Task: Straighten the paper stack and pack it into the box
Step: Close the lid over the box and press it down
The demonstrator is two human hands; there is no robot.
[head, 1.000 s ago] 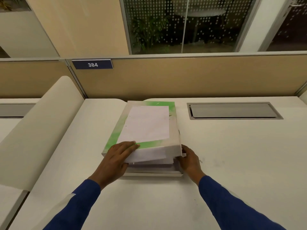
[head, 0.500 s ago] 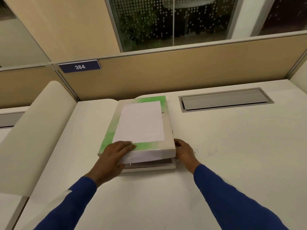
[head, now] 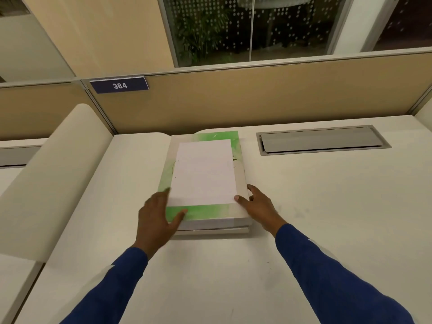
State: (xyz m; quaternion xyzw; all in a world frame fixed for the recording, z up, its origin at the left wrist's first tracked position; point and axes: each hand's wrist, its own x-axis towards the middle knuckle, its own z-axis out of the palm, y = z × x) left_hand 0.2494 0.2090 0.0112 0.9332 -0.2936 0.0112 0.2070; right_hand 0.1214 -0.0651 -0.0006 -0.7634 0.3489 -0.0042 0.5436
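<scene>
A flat box lies on the white desk (head: 210,277). Its green and white lid (head: 205,212) sits almost flat on the box base (head: 210,230), whose near edge shows below it. A single white sheet (head: 203,171) lies on top of the lid. The paper stack inside is hidden. My left hand (head: 156,216), blurred, grips the lid's near left corner with the thumb on top. At the near right corner my right hand (head: 257,206) holds the lid, thumb on top and fingers along the side.
A grey cable hatch (head: 320,140) is set into the desk to the right of the box. A tan partition (head: 257,97) with a blue plate marked 384 (head: 119,85) runs behind. A curved cream divider (head: 53,171) rises on the left.
The lid, raised at its near edge a second ago, has come down onto the base. My right hand moved from under the lid to its near right corner; my left shifted along the left corner.
</scene>
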